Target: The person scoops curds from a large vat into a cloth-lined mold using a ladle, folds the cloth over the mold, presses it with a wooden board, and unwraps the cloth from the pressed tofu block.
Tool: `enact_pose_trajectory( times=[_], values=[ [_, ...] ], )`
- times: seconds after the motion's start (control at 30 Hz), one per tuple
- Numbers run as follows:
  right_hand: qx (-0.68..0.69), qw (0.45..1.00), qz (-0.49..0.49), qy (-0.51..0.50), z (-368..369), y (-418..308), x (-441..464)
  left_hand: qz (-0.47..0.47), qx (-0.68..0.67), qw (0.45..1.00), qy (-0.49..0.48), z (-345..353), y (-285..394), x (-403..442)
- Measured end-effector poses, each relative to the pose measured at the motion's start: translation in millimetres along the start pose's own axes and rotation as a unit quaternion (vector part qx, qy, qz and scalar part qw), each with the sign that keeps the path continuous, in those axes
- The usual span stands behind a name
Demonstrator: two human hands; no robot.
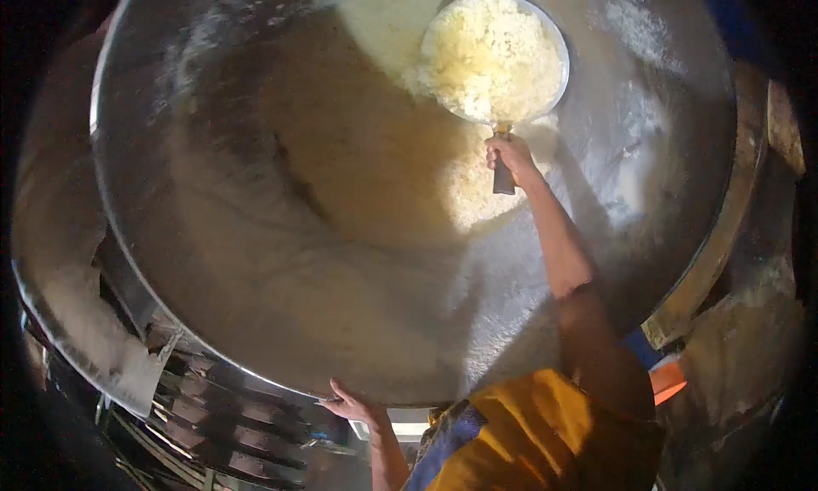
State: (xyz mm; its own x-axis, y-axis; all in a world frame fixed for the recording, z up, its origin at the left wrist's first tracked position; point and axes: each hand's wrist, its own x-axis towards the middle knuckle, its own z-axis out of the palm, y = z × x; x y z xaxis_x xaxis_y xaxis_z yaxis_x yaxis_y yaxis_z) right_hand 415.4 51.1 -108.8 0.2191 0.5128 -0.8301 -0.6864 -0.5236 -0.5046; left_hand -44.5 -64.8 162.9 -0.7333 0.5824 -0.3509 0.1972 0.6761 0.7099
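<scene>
"Where's the round pan [567, 60]?"

"Toward the far right part of the huge metal bowl [298, 308], heaped with pale yellow crumbs [494, 56]. I can't tell whether it touches the bowl or hangs above it."

"Who has it?"

"The right hand [514, 157]. Its fingers are closed around the dark handle [504, 181]."

"How far along does it look?"

"The pan seems filled, its crumbs covering nearly the whole face, and not yet emptied. More loose pale grains [481, 182] lie in the bowl beside the handle, so I'd judge plenty is left."

"And the left hand [354, 408]?"

"At the bowl's near rim, fingers partly extended. Whether they grip the rim, I can't tell."

"Anything further out?"

"The person's yellow-orange garment [532, 431] at the bottom, and something orange [668, 382] just outside the bowl, to the right."
</scene>
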Motion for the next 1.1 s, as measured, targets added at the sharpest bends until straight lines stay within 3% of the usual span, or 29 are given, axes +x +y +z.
enact_pose_trajectory(
  times=[0.07,0.2,0.27,0.33,0.37,0.5,0.63,0.77,0.83,0.93,1.0,1.03,1.1],
  values=[
    [-0.060,0.998,-0.014,-0.019,7.4,-32.3,-17.8,0.024,0.075,0.996,0.036,10.3,-0.8,-19.2],
    [-0.169,0.983,-0.036,-0.061,65.2,-53.1,-32.6,0.023,-0.042,0.999,0.006,42.6,11.1,1.5],
    [-0.224,0.970,-0.055,-0.082,126.7,-44.0,-31.4,0.037,-0.075,0.995,-0.045,49.3,7.0,64.5],
    [-0.295,0.954,-0.059,-0.014,146.5,-62.0,-51.4,-0.037,-0.153,0.976,-0.149,101.8,-20.7,126.3],
    [-0.363,0.930,-0.059,0.030,149.6,-67.2,-61.9,-0.016,-0.161,0.965,-0.205,127.6,-37.8,150.7],
    [-0.469,0.879,-0.007,-0.091,228.3,-70.6,-52.7,-0.133,-0.177,0.973,-0.063,152.3,-38.9,157.2],
    [-0.526,0.829,0.064,-0.181,215.1,-89.7,-83.1,-0.094,-0.180,0.978,0.039,148.6,-97.8,88.6],
    [-0.579,0.760,0.136,-0.264,196.3,-83.6,-108.2,-0.099,-0.055,0.977,0.181,125.8,-150.8,35.3],
    [-0.651,0.674,0.140,-0.320,193.1,-68.2,-103.9,-0.181,0.060,0.937,0.293,112.4,-175.4,-6.0],
    [-0.650,0.625,0.237,-0.362,223.5,-43.0,-134.1,-0.283,0.254,0.821,0.426,98.6,-247.9,-78.4],
    [-0.653,0.563,0.301,-0.408,222.9,-15.6,-129.2,-0.382,0.286,0.747,0.463,89.9,-237.9,-123.3],
    [-0.651,0.542,0.320,-0.425,220.1,0.1,-133.2,-0.432,0.273,0.711,0.482,90.9,-242.6,-146.2],
    [-0.660,0.445,0.332,-0.505,220.6,34.0,-134.8,-0.501,0.079,0.696,0.508,103.1,-279.3,-189.5]
  ],
)
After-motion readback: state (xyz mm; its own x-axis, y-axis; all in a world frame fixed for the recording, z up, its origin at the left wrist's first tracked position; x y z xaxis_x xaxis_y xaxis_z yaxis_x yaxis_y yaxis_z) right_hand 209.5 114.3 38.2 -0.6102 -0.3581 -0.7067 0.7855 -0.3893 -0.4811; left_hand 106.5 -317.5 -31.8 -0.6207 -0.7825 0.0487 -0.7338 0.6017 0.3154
